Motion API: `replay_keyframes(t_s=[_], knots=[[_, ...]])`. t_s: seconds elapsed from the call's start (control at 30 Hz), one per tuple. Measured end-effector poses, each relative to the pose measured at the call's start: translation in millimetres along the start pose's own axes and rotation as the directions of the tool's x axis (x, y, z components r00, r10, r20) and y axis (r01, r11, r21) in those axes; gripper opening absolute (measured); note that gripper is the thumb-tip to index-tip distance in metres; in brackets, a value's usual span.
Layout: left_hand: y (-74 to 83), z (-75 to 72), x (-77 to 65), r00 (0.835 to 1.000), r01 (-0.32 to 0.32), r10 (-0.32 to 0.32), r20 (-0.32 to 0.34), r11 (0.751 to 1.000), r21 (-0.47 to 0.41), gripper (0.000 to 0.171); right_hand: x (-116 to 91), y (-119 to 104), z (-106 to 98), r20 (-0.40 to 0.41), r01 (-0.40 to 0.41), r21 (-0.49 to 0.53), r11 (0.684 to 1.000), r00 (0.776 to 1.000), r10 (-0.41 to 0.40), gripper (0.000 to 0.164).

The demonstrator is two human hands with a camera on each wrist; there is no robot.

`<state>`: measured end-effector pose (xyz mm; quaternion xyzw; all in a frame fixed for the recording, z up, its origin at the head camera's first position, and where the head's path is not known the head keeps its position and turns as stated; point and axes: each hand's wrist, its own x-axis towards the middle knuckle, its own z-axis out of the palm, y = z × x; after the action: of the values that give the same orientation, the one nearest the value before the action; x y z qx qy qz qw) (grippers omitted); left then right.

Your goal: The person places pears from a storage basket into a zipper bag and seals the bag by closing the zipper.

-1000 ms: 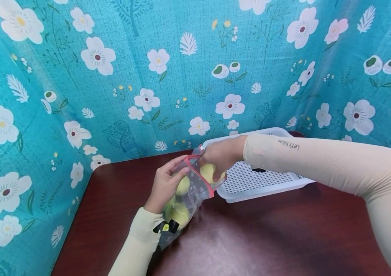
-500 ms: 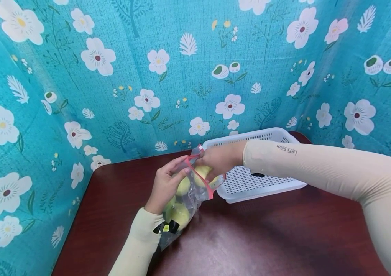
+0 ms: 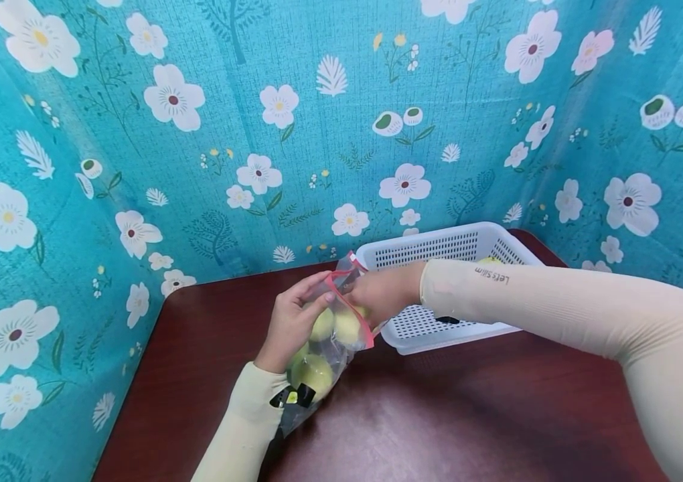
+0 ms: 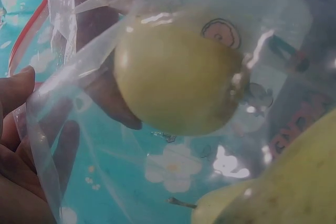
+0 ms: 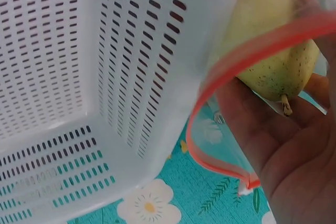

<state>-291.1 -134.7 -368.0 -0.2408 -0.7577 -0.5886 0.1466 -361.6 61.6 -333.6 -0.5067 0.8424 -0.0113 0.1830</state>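
My left hand pinches the rim of a clear zip bag with a red zip strip, thumb and fingers on its edge. Several yellow-green pears lie in the bag's lower part. In the bag's mouth my right hand holds another pear, fingers around its sides and its stem toward the palm. Through the plastic, the left wrist view shows this pear with fingertips beside it, and further pears below right. Part of my right hand is hidden behind the zip strip.
A white perforated basket stands at the back right, right beside the bag's mouth. A yellow-green fruit shows in it, partly covered by my right sleeve. The dark red table meets a teal flowered curtain behind.
My right hand has moved left and down, bringing the pear past the red zip strip into the bag. The right forearm has lowered, uncovering more of the basket. My left hand keeps its place.
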Motion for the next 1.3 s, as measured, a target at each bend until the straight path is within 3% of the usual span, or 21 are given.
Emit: replay_keyframes(t_s=[0.13,0.33,0.77,0.93,1.3], knots=[[-1.0,0.2,0.8,1.000,-0.024,0.024,-0.002,1.000,-0.006,0.035,0.4,1.9,4.5,-0.009,0.032,0.007,0.999,0.999,-0.032,0.030],[-1.9,0.4,0.7,1.000,-0.024,0.024,-0.012,1.000,0.003,0.034,3.0,4.4,9.5,-0.044,0.089,-0.069,0.994,0.995,-0.092,0.033],[-0.5,1.2,0.7,0.999,-0.029,0.029,-0.014,0.999,-0.016,0.032,3.5,3.5,12.3,-0.039,0.035,-0.058,0.998,0.999,-0.037,0.026],[0.4,1.4,0.7,0.999,-0.031,0.030,-0.010,1.000,-0.007,0.032,2.6,4.8,12.7,-0.028,0.008,-0.001,1.000,1.000,-0.008,0.030],[-1.8,2.2,-0.2,0.999,-0.032,0.032,-0.008,0.999,-0.022,0.032,-6.1,9.7,9.9,-0.030,0.046,-0.031,0.998,0.998,-0.047,0.037]])
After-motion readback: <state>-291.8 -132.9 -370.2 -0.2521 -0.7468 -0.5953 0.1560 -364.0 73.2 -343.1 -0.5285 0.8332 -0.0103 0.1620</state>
